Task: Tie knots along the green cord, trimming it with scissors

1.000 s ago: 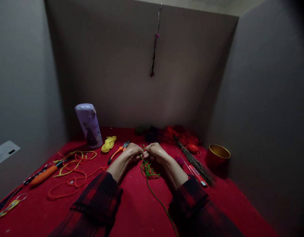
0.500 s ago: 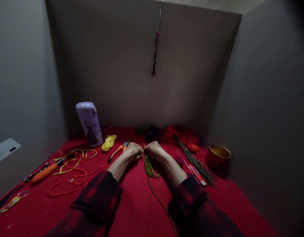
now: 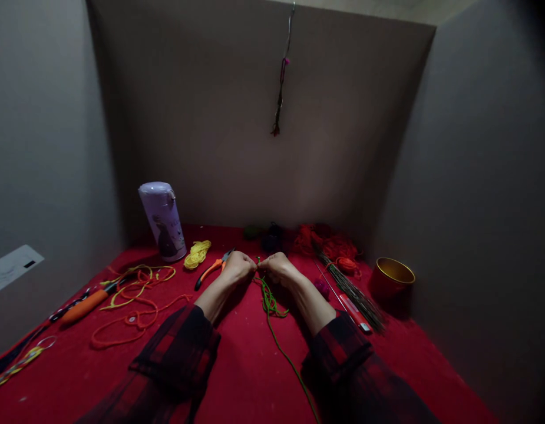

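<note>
My left hand (image 3: 237, 268) and my right hand (image 3: 276, 269) meet at the middle of the red table (image 3: 245, 377), both pinched closed on a green cord (image 3: 268, 303). The cord hangs from the fingertips, loops on the cloth between my wrists and trails toward me. Both forearms wear dark red plaid sleeves. Orange-handled pliers (image 3: 212, 268) lie just left of my left hand.
A lilac flask (image 3: 162, 221) stands at the back left beside a yellow cord bundle (image 3: 197, 254). Orange and yellow cords (image 3: 133, 300) and an orange-handled tool (image 3: 84, 306) lie at left. Thin wire stems (image 3: 352, 291), red yarn (image 3: 329, 244) and a gold-lined cup (image 3: 391, 280) sit at right. A tassel (image 3: 280, 94) hangs on the back board.
My hands stay together on the green cord, with only small finger movements. The view has shifted slightly to the left.
</note>
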The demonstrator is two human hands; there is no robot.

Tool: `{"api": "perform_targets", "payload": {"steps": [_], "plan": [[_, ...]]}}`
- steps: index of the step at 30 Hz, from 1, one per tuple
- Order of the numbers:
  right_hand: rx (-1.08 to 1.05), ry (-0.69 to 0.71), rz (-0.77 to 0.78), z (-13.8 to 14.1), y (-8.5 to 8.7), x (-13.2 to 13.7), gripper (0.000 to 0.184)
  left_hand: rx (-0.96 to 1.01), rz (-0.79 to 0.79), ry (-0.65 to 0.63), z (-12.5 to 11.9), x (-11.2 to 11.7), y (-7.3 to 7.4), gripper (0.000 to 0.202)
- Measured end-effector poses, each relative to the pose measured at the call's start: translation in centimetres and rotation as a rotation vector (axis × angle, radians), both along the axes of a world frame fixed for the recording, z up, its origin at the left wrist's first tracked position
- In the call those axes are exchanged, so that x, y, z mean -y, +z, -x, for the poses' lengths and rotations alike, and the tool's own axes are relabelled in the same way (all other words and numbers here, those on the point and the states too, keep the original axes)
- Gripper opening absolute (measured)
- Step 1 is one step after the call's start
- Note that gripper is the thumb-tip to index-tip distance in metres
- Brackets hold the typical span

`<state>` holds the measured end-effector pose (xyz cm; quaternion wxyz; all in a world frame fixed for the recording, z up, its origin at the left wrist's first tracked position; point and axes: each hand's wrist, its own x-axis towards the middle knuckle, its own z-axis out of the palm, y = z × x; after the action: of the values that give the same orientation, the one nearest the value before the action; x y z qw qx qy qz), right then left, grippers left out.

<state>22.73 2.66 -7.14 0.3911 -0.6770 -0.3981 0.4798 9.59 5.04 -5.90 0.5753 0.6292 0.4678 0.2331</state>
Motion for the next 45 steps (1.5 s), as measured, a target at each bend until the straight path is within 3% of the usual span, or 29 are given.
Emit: {"api": "perform_targets", "payload": {"steps": [3,10,16,19,21,24,28,31,34,38,45], "plan": [[-0.001,0.015,-0.016,0.0,0.0,0.0,0.023,-0.190,-0.211,0.031,-0.3,0.4,0.1,0.020],[0.000,0.052,-0.035,0.1,0.6,0.8,0.022,-0.350,-0.357,-0.018,-0.4,-0.2,-1.1,0.014],[0.040,0.085,-0.021,0.1,1.8,1.8,0.026,-0.355,-0.368,-0.061,0.1,-1.0,-1.4,0.014],[0.062,0.074,-0.003,0.2,2.1,2.2,0.016,-0.270,-0.343,0.116,0.1,-1.1,-0.8,0.012],[0.068,0.072,0.009,0.2,2.3,2.4,0.023,-0.160,-0.282,0.183,-0.2,-1.0,-0.4,0.011],[0.070,0.072,0.009,0.0,2.4,2.8,0.033,-0.032,-0.139,0.092,-1.1,-0.5,-0.4,0.021],[0.070,0.072,-0.004,-0.2,2.3,2.9,0.034,-0.030,-0.078,0.052,-1.9,-0.1,-0.6,0.026],[0.066,0.083,-0.008,-0.1,2.1,2.6,0.030,-0.061,-0.095,0.034,-1.7,-0.4,-0.6,0.026],[0.055,0.102,-0.024,0.0,1.8,2.3,0.012,-0.131,-0.170,0.061,-1.5,-0.9,-0.9,0.022],[0.005,0.136,-0.061,0.0,1.7,2.2,0.029,-0.214,-0.267,0.046,-1.4,-1.5,-1.6,0.018],[-0.003,0.058,-0.096,-0.1,0.5,1.8,0.022,-0.237,-0.274,0.078,-1.7,-1.5,-1.6,0.016]]}}
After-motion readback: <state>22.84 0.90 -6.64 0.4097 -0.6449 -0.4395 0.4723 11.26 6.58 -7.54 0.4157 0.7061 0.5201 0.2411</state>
